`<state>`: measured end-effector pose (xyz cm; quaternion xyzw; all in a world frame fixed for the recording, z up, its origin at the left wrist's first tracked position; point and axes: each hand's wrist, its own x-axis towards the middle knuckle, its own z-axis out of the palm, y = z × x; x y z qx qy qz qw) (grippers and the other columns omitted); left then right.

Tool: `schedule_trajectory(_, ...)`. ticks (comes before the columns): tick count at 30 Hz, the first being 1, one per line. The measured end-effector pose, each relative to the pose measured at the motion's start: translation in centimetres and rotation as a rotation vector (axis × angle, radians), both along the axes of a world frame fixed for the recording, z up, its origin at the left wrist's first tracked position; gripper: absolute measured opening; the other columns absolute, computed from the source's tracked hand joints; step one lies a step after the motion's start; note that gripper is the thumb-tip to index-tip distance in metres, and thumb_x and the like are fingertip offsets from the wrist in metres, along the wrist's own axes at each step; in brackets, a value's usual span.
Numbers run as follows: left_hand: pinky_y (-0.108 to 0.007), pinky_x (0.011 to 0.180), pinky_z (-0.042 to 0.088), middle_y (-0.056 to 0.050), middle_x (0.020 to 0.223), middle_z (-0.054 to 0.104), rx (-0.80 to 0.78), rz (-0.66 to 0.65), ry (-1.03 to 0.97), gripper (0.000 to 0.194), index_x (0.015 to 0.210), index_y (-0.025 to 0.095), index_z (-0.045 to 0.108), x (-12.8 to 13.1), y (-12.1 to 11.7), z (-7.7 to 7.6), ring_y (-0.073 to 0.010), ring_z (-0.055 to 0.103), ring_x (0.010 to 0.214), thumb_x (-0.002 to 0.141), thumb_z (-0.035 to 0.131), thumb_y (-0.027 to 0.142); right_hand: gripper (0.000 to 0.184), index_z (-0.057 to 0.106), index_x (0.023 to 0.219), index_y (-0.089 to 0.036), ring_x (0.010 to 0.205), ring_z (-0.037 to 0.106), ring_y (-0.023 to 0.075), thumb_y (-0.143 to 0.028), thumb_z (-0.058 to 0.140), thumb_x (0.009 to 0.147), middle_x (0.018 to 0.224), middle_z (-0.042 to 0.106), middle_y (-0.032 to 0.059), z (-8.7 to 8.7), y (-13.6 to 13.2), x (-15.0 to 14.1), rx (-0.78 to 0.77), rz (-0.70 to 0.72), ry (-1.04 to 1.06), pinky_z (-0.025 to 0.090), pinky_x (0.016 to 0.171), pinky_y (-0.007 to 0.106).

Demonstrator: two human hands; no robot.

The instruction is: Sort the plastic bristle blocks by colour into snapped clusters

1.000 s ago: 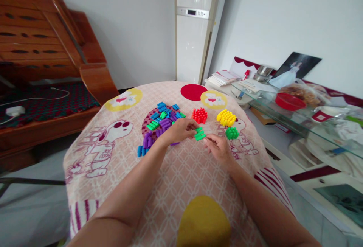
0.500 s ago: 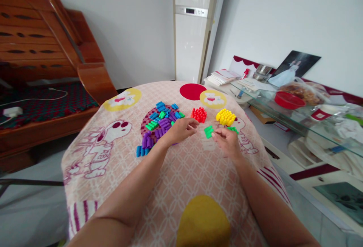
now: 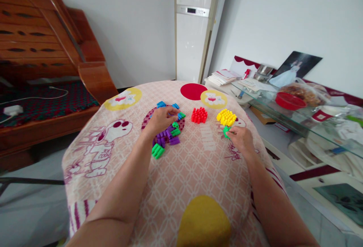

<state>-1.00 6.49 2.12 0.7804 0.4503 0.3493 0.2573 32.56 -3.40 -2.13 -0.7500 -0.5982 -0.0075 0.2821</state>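
At the green cluster (image 3: 226, 132) on the right of the table, my right hand (image 3: 241, 138) is closed, thumb and fingers pinching a green building block. The cluster stands just in front of a yellow group of blocks (image 3: 226, 117). My left hand (image 3: 162, 119) is over the mixed pile, its fingers bent and apart, with nothing visible in them. Around it lie purple blocks (image 3: 163, 140), blue blocks (image 3: 161, 104) and green blocks (image 3: 176, 131); part of the pile is hidden beneath the hand. A separate green piece (image 3: 157, 151) lies nearest me.
A red group of blocks (image 3: 199, 115) stands between the pile and the yellow group. The patterned cloth (image 3: 181, 186) covers the round table. To the right are a glass shelf with a red bowl (image 3: 290, 101) and papers (image 3: 224, 76); a wooden bench (image 3: 93, 84) stands left.
My right hand has carried the green block right to the green cluster. My left hand has let go of it and moved left onto the pile, where several blocks have shifted.
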Motion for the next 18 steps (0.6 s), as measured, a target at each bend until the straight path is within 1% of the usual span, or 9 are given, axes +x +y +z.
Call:
schedule_trajectory(3, -0.032, 0.078, 0.055, -0.007, 0.092, 0.076, 0.014, 0.184, 0.035, 0.035, 0.102, 0.017, 0.073, -2.5, 0.8, 0.4, -0.0218, 0.069, 0.085, 0.075, 0.058, 0.033, 0.012, 0.075, 0.072, -0.025, 0.064, 0.064, 0.0186, -0.034, 0.067, 0.072, 0.069, 0.074, 0.0032, 0.1, 0.0, -0.1, -0.062, -0.058, -0.038, 0.037, 0.054, 0.026)
schedule_trajectory(5, -0.031, 0.078, 0.054, -0.006, 0.088, 0.076, 0.029, 0.296, 0.074, 0.033, 0.100, 0.017, 0.073, -4.2, 1.2, 0.4, -0.0211, 0.069, 0.082, 0.074, 0.059, 0.032, 0.011, 0.075, 0.072, -0.025, 0.062, 0.063, 0.0188, -0.033, 0.068, 0.071, 0.067, 0.073, 0.0028, 0.2, -0.1, -0.2, -0.077, -0.091, -0.041, 0.036, 0.053, 0.026)
schedule_trajectory(7, -0.031, 0.078, 0.053, -0.006, 0.086, 0.076, 0.053, 0.393, 0.124, 0.028, 0.096, 0.019, 0.073, -5.7, 1.5, 0.2, -0.0210, 0.068, 0.081, 0.074, 0.060, 0.030, 0.010, 0.075, 0.073, -0.026, 0.063, 0.064, 0.0193, -0.033, 0.070, 0.069, 0.067, 0.072, 0.0027, 0.3, -0.1, -0.3, -0.065, -0.100, -0.026, 0.037, 0.054, 0.026)
schedule_trajectory(10, -0.033, 0.078, 0.052, -0.007, 0.081, 0.074, 0.069, 0.502, 0.233, 0.020, 0.088, 0.021, 0.073, -7.4, 2.1, -0.6, -0.0238, 0.068, 0.082, 0.073, 0.061, 0.028, 0.014, 0.076, 0.076, -0.024, 0.067, 0.066, 0.0211, -0.035, 0.069, 0.070, 0.070, 0.073, 0.0046, 0.4, -0.2, -0.5, -0.013, -0.088, 0.013, 0.041, 0.058, 0.028)
schedule_trajectory(12, -0.034, 0.075, 0.051, -0.007, 0.076, 0.073, 0.029, 0.506, 0.335, 0.016, 0.081, 0.022, 0.073, -8.0, 2.4, -1.4, -0.0261, 0.068, 0.081, 0.071, 0.064, 0.030, 0.019, 0.076, 0.079, -0.022, 0.069, 0.066, 0.0221, -0.038, 0.067, 0.072, 0.073, 0.074, 0.0063, 0.4, -0.2, -0.6, 0.037, -0.076, 0.039, 0.043, 0.061, 0.029)
schedule_trajectory(15, -0.031, 0.067, 0.049, -0.006, 0.070, 0.072, -0.053, 0.405, 0.478, 0.014, 0.074, 0.023, 0.072, -8.2, 2.9, -2.7, -0.0263, 0.068, 0.076, 0.064, 0.070, 0.033, 0.025, 0.076, 0.081, -0.021, 0.069, 0.066, 0.0220, -0.041, 0.062, 0.076, 0.074, 0.074, 0.0071, 0.3, -0.2, -0.5, 0.116, -0.048, 0.078, 0.045, 0.063, 0.029)
schedule_trajectory(18, -0.029, 0.061, 0.047, -0.005, 0.069, 0.072, -0.068, 0.331, 0.553, 0.016, 0.070, 0.023, 0.073, -8.0, 3.2, -3.5, -0.0263, 0.068, 0.074, 0.058, 0.074, 0.034, 0.030, 0.075, 0.081, -0.019, 0.065, 0.065, 0.0211, -0.044, 0.057, 0.079, 0.071, 0.072, 0.0072, 0.1, -0.2, -0.6, 0.170, 0.001, 0.108, 0.045, 0.062, 0.029)
